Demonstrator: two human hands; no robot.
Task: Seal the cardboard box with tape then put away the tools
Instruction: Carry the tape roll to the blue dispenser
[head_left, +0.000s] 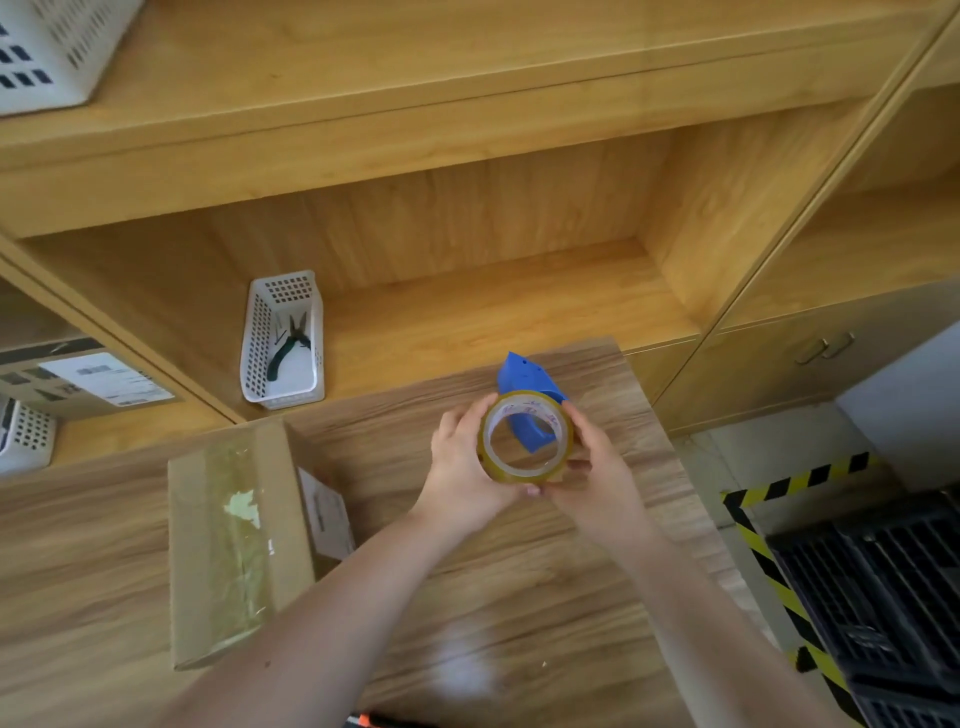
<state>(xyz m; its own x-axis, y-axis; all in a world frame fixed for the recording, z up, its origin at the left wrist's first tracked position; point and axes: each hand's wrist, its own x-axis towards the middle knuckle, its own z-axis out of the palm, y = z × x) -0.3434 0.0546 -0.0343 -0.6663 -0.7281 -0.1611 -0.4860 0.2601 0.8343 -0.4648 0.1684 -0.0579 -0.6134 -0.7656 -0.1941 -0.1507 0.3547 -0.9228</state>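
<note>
A roll of clear yellowish tape (563, 441) is held above the table between both hands. My left hand (462, 462) grips its left side and my right hand (592, 467) grips its right and lower side. Just behind the roll lies a blue tape dispenser (524, 376) on the wooden table (519, 597); part of it shows through the roll's core. The cardboard box (234, 540) lies closed to the left on the table, with clear tape along its top seam and a white label on its right side.
A white perforated basket (283, 340) with black pliers (288, 345) inside stands on the shelf behind the table. More white baskets (49, 49) sit upper left and far left. A labelled box (78, 382) rests on the left shelf. A black crate (878, 587) and hazard-striped floor tape lie right.
</note>
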